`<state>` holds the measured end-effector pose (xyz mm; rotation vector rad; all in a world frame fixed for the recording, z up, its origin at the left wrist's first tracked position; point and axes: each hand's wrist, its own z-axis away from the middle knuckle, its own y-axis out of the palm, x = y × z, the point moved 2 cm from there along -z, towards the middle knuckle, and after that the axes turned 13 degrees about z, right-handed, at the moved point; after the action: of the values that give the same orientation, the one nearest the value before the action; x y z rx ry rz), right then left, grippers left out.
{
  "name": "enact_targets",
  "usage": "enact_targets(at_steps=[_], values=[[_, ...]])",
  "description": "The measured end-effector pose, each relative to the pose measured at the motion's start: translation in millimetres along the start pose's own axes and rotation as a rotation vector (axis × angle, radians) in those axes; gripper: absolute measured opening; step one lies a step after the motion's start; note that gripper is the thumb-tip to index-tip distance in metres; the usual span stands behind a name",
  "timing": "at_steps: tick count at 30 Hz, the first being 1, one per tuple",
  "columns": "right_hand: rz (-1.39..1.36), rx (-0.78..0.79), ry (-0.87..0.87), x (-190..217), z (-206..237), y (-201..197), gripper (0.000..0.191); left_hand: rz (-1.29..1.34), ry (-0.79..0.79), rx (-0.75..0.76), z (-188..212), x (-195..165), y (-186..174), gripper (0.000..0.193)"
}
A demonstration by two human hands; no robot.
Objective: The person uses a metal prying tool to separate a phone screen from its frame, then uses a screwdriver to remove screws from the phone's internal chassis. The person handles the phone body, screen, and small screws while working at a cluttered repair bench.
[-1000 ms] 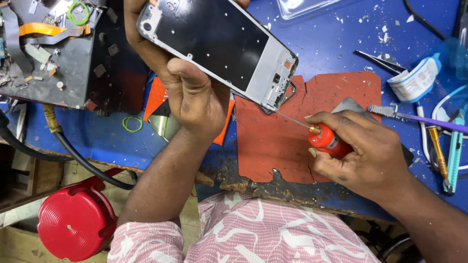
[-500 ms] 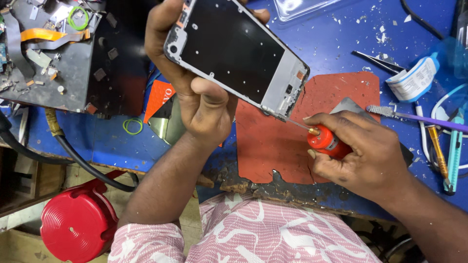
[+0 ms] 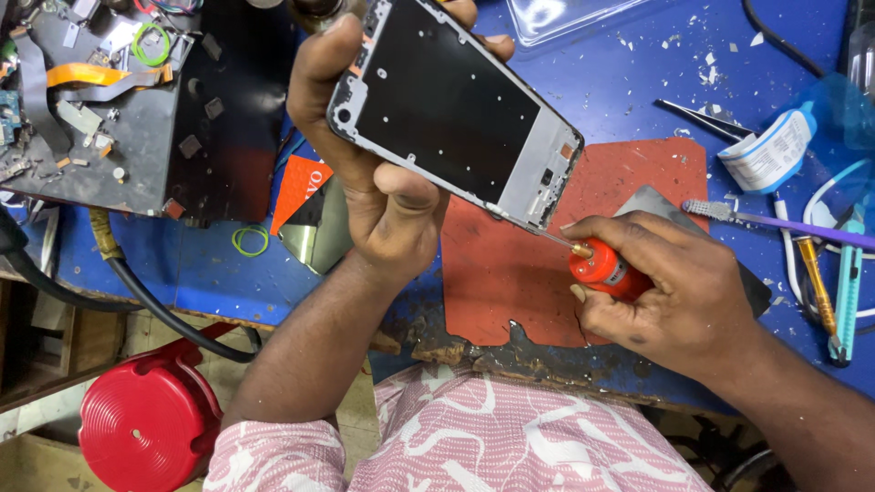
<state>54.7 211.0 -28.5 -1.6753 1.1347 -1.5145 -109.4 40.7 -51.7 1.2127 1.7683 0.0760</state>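
Observation:
My left hand (image 3: 378, 196) grips a phone frame (image 3: 451, 114), a black panel with a pale metal rim, tilted above the blue bench. My right hand (image 3: 679, 296) is closed on a small red-handled screwdriver (image 3: 602, 269). Its thin tip touches the lower right corner of the phone frame. Both hands hover over a red work mat (image 3: 510, 273).
A black tray (image 3: 137, 155) with loose parts and flex cables lies at the left. Tweezers (image 3: 702, 118), a white glue tube (image 3: 770, 150), a purple-handled brush (image 3: 784, 221) and hand tools (image 3: 834, 292) lie at the right. A red round stool (image 3: 146, 428) stands below the bench edge.
My left hand has carried the phone frame to the right, bringing its lower corner onto the screwdriver tip. My right hand has stayed in place.

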Motion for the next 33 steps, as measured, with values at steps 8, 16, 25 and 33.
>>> enact_targets(at_steps=[8, 16, 25, 33], values=[[-0.031, 0.009, 0.003, 0.3, -0.5, -0.3, 0.047, -0.048, -0.002, 0.068, 2.0, 3.6, -1.2, 0.073], [-0.028, -0.005, -0.003, 2.1, -1.0, -2.4, 0.048, -0.062, -0.018, 0.124, 2.7, 5.8, 0.5, 0.07], [-0.119, 0.037, 0.047, -1.9, 0.1, -6.7, 0.046, -0.026, -0.054, 0.109, 3.2, 5.7, 6.5, 0.066], [-0.643, -0.142, 0.179, -42.2, 18.6, -26.5, 0.042, 0.033, 0.01, 0.003, 15.2, 4.0, -13.5, 0.067]])
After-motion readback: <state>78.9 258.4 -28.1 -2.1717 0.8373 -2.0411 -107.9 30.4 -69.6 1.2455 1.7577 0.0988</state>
